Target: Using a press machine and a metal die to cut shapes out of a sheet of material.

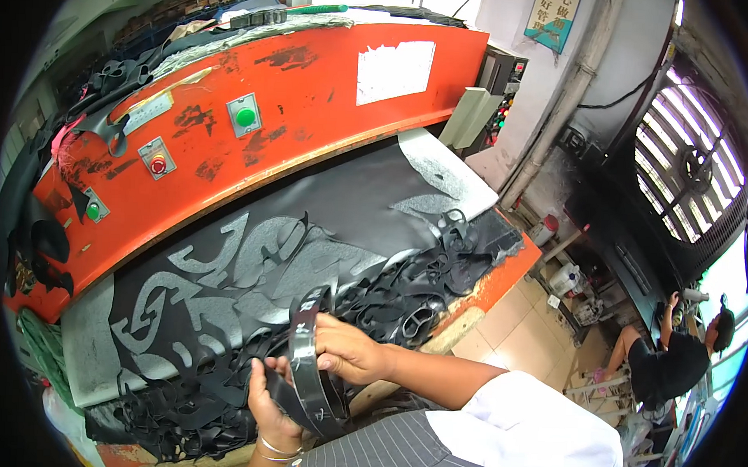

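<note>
A person in a white top and a striped dark apron [375,448] stands at an orange press. The right hand [349,350] grips a curved metal band [305,355], thumb on the near side and fingers wrapped over its upper part. The left hand [275,415], a bracelet at its wrist, curls around the band's lower, darker side with the thumb pointing up. The band is held in the air—above the near edge of the white board [90,351], about midway along.

On the board lies a black sheet [351,187]; curved openings in it show the paler surface beneath, mostly toward the left and middle. The board is bare at its left end and far right corner. Tangled black scraps [191,412] are heaped along its near edge, from the left corner nearly to the right.

Beyond the far edge stretches the press's orange beam [314,75], with two green buttons and a red one between them. More dark offcuts [116,76] drape over its left end. A control box [502,98] with small lit lamps stands past its right end. Across the room to my right—a seated co-worker [670,367] in dark clothes, near a large wall fan [693,166].
</note>
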{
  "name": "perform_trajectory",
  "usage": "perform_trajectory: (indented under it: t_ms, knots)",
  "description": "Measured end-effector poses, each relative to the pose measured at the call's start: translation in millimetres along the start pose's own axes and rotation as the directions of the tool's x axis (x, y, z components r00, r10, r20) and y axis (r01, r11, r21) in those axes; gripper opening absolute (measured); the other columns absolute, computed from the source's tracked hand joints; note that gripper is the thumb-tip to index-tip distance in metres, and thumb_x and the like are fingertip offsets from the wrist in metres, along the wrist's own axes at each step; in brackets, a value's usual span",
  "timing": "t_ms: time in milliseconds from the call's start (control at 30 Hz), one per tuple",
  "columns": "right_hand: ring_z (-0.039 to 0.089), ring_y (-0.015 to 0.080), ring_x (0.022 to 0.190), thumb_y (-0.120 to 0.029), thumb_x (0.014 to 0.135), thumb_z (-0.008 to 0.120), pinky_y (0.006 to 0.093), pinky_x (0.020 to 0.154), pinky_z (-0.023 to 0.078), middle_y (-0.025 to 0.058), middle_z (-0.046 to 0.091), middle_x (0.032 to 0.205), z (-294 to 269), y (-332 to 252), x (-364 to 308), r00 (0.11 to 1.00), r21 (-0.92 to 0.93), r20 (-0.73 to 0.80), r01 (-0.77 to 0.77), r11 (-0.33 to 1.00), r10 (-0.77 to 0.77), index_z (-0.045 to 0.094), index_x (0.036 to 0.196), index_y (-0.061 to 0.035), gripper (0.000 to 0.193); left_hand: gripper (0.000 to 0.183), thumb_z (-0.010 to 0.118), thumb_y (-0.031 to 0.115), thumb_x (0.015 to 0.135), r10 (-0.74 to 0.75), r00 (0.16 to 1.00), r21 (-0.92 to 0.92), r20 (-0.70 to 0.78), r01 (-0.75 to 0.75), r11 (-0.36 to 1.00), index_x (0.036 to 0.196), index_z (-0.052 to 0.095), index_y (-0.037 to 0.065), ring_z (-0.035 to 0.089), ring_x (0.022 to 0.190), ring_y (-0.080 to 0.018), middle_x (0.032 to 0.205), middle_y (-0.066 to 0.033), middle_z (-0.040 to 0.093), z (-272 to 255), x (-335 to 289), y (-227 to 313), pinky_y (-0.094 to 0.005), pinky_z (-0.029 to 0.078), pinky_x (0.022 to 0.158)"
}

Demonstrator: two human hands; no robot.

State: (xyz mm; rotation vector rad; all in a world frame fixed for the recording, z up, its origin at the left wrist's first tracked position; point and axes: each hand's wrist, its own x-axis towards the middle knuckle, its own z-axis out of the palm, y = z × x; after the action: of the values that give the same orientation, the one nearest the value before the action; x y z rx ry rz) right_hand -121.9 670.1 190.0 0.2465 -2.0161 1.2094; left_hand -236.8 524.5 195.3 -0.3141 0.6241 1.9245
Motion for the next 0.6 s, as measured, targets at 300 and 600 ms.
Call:
perform_trajectory:
  t_ms: [300, 600]
  knots:
    - [0.056, 0.0308, 0.095, -0.036, 0.104, 0.038, 0.0432, 0.091, 0.042, 0.0135, 0.063, 0.1, -152, 21, -26, 0.988, 0.004, -0.15, 0.029, 1.0, -0.028, 0.06, 0.103, -0.0026, 0.04, 0.037, 0.042, 0.04, 0.103, -0.057, 0.982, -0.141, 0.18, 0.083, 0.987, 0.09, 0.056, 0.008, 0.036, 0.046, -0.007, 0.062, 0.0031, 0.042, 41, 41, -102, -0.0233, 0.033, 0.04]
    - [0.056, 0.0293, 0.093, -0.033, 0.105, 0.036, 0.0419, 0.087, 0.043, 0.0117, 0.067, 0.103, -187, 31, -31, 0.992, 0.274, -0.044, 0.123, 0.954, -0.116, 0.061, 0.104, -0.0011, 0.04, 0.038, 0.04, 0.036, 0.104, 0.336, 0.937, -0.35, 0.101, -0.282, 0.893, 0.086, 0.056, 0.007, 0.037, 0.044, -0.008, 0.061, 0.0011, 0.044, 48, 35, -144, -0.0243, 0.032, 0.039]
